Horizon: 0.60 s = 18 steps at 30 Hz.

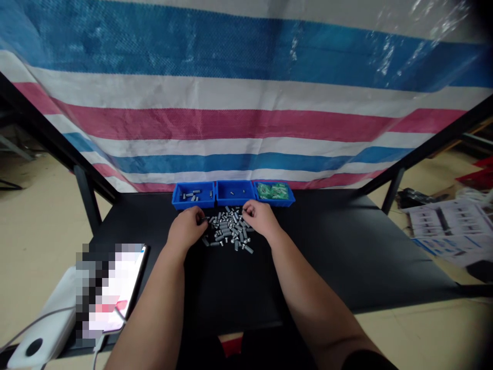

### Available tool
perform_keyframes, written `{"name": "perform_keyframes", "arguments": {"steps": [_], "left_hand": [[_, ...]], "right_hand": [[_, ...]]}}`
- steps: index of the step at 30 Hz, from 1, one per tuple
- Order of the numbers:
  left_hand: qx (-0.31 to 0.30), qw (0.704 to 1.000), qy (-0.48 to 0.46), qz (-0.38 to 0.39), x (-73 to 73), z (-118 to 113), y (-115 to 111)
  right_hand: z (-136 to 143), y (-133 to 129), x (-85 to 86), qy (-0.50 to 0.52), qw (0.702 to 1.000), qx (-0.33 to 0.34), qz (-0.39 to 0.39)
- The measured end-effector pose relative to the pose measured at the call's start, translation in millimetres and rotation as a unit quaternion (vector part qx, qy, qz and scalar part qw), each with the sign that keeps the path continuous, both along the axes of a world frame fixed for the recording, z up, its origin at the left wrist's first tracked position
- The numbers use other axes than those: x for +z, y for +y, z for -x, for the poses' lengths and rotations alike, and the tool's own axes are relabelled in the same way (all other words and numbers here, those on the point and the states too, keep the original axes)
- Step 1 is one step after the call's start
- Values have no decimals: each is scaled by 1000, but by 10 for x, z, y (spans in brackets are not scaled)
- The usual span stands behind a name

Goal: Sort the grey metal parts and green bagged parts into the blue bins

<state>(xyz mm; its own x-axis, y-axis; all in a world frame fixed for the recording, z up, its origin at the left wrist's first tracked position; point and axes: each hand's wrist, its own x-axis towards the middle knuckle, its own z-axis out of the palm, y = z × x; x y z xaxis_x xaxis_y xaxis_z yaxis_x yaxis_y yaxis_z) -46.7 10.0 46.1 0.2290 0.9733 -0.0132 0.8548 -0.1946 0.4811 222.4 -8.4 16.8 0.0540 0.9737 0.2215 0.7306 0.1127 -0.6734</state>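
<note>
A loose pile of small metal pieces (231, 226), grey cylinders and what look like short screws, lies on the black table. At its left edge is my left hand (188, 227), its thumb and fingers curled together in a pinch. Something small and dark shows at those fingertips, too small to name. My right hand (262, 218) is closed in a pinch at the pile's upper right, and what it holds is hidden. Behind the pile stand three blue bins: the left bin (193, 205) has several grey cylinders, the middle bin (235, 202) a couple of small pieces.
The right bin (287, 202) contains green-and-silver items. A phone (127, 288) with a lit screen and a white power bank (50, 318) with cables lie at the table's left. A striped tarp (246, 123) hangs behind, between black frame posts.
</note>
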Motion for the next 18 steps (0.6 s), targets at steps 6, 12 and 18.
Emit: {"name": "perform_keyframes", "arguments": {"steps": [6, 12, 18], "left_hand": [[-108, 993, -29, 41, -37, -1, 11], [-118, 991, -14, 54, -94, -34, 28], [-139, 990, -5, 36, -77, -52, 17]], "right_hand": [[40, 20, 5, 125, 988, -44, -76], [37, -77, -1, -35, 999, 36, -4], [88, -60, -18, -59, 997, 33, 23]]}}
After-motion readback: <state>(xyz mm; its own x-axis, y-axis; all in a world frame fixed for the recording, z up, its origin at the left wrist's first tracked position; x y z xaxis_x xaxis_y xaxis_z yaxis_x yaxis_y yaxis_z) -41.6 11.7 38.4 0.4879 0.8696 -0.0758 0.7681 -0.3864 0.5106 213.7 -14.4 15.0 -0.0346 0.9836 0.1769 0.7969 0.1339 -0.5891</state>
